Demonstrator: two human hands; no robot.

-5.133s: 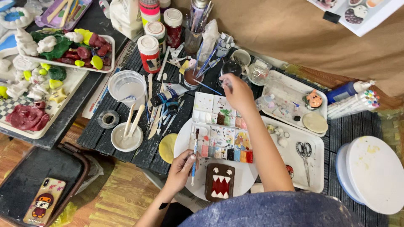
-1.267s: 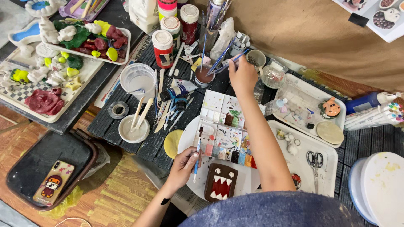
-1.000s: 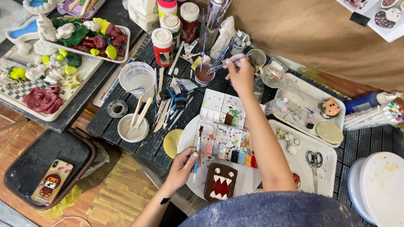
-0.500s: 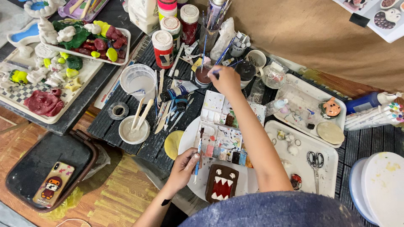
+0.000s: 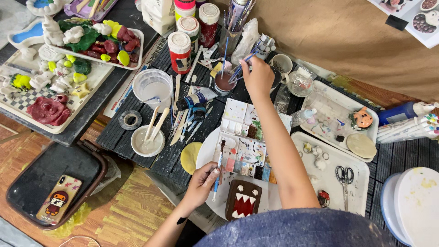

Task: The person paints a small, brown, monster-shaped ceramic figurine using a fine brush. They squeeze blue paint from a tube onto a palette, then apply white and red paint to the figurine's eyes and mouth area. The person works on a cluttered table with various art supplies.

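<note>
My right hand (image 5: 257,75) reaches forward and grips a thin blue-handled brush (image 5: 238,68), whose tip dips toward a small cup of murky water (image 5: 225,83). My left hand (image 5: 204,181) holds another brush (image 5: 218,170) upright over a round white plate (image 5: 208,153). On that plate lie a paint-stained white palette box (image 5: 244,144) and a brown clay block figure (image 5: 243,200) with a red mouth and white teeth, just right of my left hand.
Paint jars (image 5: 180,50) and a brush holder (image 5: 235,27) stand at the back. A clear cup (image 5: 152,87), a small bowl with sticks (image 5: 147,139), trays of clay pieces (image 5: 87,41), scissors (image 5: 344,176) on a white tray and a phone (image 5: 58,199) in a dark tray surround me.
My right hand moved left with its brush from near the white cup to over the murky water cup. My left hand stayed on the plate with its brush.
</note>
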